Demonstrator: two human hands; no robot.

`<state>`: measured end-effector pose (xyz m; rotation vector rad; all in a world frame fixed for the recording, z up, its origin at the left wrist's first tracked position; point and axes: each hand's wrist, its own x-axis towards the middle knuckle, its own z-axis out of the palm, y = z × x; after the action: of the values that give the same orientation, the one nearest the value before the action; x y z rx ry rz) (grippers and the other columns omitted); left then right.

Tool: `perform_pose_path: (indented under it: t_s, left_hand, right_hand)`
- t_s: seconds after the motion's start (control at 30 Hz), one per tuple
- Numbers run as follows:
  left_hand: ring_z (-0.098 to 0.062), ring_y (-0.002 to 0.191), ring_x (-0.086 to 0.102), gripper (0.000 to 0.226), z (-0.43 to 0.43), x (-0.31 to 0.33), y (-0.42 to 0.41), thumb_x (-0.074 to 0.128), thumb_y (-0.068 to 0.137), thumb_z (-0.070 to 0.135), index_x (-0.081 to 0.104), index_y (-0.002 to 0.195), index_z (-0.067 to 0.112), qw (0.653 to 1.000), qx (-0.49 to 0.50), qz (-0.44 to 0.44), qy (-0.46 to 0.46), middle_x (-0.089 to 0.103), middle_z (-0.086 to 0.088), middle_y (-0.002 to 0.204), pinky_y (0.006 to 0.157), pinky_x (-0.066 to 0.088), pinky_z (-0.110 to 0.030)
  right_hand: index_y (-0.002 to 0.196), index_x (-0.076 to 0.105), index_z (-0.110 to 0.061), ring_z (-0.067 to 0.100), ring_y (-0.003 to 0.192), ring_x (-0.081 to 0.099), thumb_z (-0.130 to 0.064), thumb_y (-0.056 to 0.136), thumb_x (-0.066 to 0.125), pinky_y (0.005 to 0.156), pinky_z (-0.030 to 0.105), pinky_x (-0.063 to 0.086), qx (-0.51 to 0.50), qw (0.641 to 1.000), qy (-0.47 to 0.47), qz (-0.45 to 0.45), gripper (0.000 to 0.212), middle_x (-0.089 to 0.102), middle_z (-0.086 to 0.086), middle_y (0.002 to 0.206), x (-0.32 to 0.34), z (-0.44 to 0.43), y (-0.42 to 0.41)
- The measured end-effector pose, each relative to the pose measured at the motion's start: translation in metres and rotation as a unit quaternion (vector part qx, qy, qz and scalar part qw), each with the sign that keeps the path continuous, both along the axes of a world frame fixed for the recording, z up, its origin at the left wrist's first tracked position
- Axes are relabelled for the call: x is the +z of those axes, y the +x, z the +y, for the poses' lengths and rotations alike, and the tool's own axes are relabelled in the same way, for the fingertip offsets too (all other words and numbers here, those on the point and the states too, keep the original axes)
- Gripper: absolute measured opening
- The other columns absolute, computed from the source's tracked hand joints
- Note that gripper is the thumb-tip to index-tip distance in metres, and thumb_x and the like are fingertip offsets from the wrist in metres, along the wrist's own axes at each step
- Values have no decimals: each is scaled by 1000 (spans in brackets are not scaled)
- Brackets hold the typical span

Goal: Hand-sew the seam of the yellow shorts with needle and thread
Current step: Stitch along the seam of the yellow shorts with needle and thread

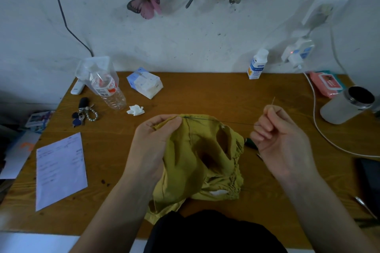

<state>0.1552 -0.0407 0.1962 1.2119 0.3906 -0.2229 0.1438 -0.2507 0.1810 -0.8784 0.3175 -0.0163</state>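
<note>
The yellow shorts (205,160) lie bunched on the wooden table (216,92) in front of me. My left hand (152,141) pinches their upper edge at the seam. My right hand (279,139) is off to the right of the shorts, fingers closed on the needle (273,101), whose tip points up and away. A dark thread (226,122) runs taut from the seam at the left hand across to the right hand. A dark green thing (249,142), perhaps the thread spool, peeks out between the shorts and my right hand.
Keys (84,113), a plastic bottle (109,90), a tissue pack (145,83) and a crumpled tissue (135,110) sit at the back left. A paper sheet (60,170) lies left. A white cable (320,129), a cup (347,104) and a small carton (257,65) stand right.
</note>
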Motion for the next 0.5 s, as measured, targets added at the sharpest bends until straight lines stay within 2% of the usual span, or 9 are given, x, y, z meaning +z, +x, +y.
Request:
perform_pose_path:
  t_s: [0.27,0.5]
  left_hand:
    - [-19,61,71,24,4,-1,1,65,80,5,76,62,16,1000,24,-5,-4,73,-8,66,52,56,-25]
    - [-20,64,72,21,8,-2,4,66,80,6,76,64,15,999,37,-4,7,74,-9,70,55,56,-27]
  right_hand:
    - [74,56,-17,6,47,33,-15,95,39,43,16,36,-19,998,8,66,27,37,-6,56,-26,-29,-16]
    - [77,57,-19,4,46,34,-18,94,40,42,16,36,-45,992,-7,117,24,39,-8,55,-43,-45,-24]
